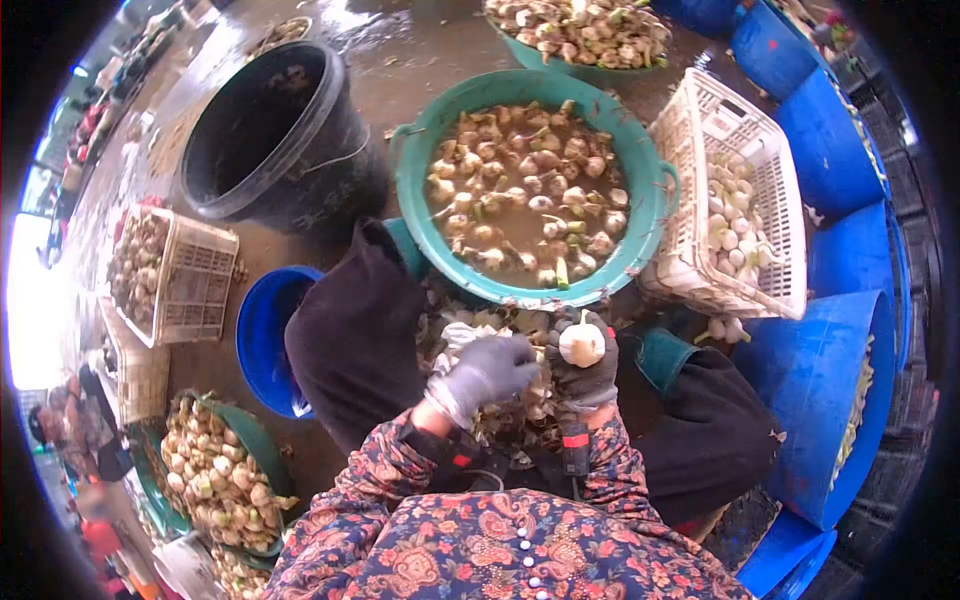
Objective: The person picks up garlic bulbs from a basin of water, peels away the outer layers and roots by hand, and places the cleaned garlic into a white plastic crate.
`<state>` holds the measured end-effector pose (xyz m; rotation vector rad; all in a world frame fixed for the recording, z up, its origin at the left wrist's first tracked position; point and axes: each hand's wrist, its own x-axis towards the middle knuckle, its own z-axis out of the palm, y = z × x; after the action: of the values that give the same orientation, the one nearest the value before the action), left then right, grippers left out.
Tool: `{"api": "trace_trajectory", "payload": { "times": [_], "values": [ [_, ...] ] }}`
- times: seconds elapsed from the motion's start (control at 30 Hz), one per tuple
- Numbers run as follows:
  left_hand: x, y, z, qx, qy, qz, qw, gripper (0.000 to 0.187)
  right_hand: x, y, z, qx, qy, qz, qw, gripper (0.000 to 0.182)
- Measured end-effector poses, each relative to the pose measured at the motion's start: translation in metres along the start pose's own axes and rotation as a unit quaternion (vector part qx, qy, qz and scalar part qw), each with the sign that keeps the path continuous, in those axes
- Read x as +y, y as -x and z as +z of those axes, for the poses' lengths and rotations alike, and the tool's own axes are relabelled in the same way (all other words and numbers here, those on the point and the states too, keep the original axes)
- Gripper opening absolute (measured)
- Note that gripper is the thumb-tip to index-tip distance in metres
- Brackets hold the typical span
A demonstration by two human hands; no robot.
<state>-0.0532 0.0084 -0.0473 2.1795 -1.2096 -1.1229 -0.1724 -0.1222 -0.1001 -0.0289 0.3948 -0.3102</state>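
Note:
My right hand (588, 376), in a dark grey glove, holds a pale garlic bulb (581, 343) with its short stem pointing up. Close beside it, my left hand (488, 376) in a grey glove has its fingers curled together; what they hold, if anything, is hidden. Papery garlic skins (515, 415) lie in a heap beneath both hands, between my knees. Just beyond them stands a round green tub (408, 200) of brown water, with many garlic bulbs (530, 185) soaking in it.
Right of the tub stands a white plastic crate (685, 215) of cleaned bulbs, then blue barrels (815, 390). To the left are a large black bucket (350, 170), a blue bucket (262, 345), another crate (195, 290) and a heaped green basin (255, 430).

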Motion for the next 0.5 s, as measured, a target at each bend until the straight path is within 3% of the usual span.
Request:
{"api": "trace_trajectory", "payload": {
  "times": [0.03,0.1,0.17,0.2,0.3,0.37,0.4,0.43,0.5],
  "values": [
    [-0.004,-0.011,-0.007,0.069,-0.037,-0.001,0.997,0.038,-0.002,-0.001,0.001,0.018,-0.011,-0.002,1.000,0.024],
    [-0.011,-0.049,-0.024,0.084,-0.064,-0.123,0.987,0.046,-0.006,-0.004,-0.014,0.091,0.024,-0.037,0.995,0.027],
    [-0.023,-0.092,-0.033,0.058,-0.103,-0.191,0.974,0.052,-0.001,-0.006,-0.018,0.122,0.148,-0.118,0.974,0.028],
    [-0.033,-0.114,-0.030,0.048,-0.120,-0.208,0.970,0.053,0.000,-0.004,-0.011,0.116,0.196,-0.109,0.968,0.028],
    [-0.046,-0.167,-0.020,-0.012,-0.107,-0.254,0.961,0.065,0.002,-0.010,-0.034,0.084,0.513,-0.228,0.823,0.022],
    [-0.059,-0.193,-0.001,0.056,-0.058,-0.228,0.970,0.067,-0.001,-0.006,-0.027,0.024,0.688,-0.350,0.636,0.022],
    [-0.064,-0.205,0.004,0.037,-0.015,-0.205,0.978,0.066,-0.004,-0.001,-0.015,0.084,0.667,-0.261,0.692,0.026],
    [-0.073,-0.214,0.013,0.014,0.028,-0.182,0.983,0.066,-0.002,0.001,-0.004,0.126,0.560,-0.239,0.783,0.027],
    [-0.103,-0.237,0.040,0.044,0.079,-0.055,0.994,0.064,-0.006,-0.013,-0.036,0.110,0.379,-0.150,0.906,0.026]
  ]
}}
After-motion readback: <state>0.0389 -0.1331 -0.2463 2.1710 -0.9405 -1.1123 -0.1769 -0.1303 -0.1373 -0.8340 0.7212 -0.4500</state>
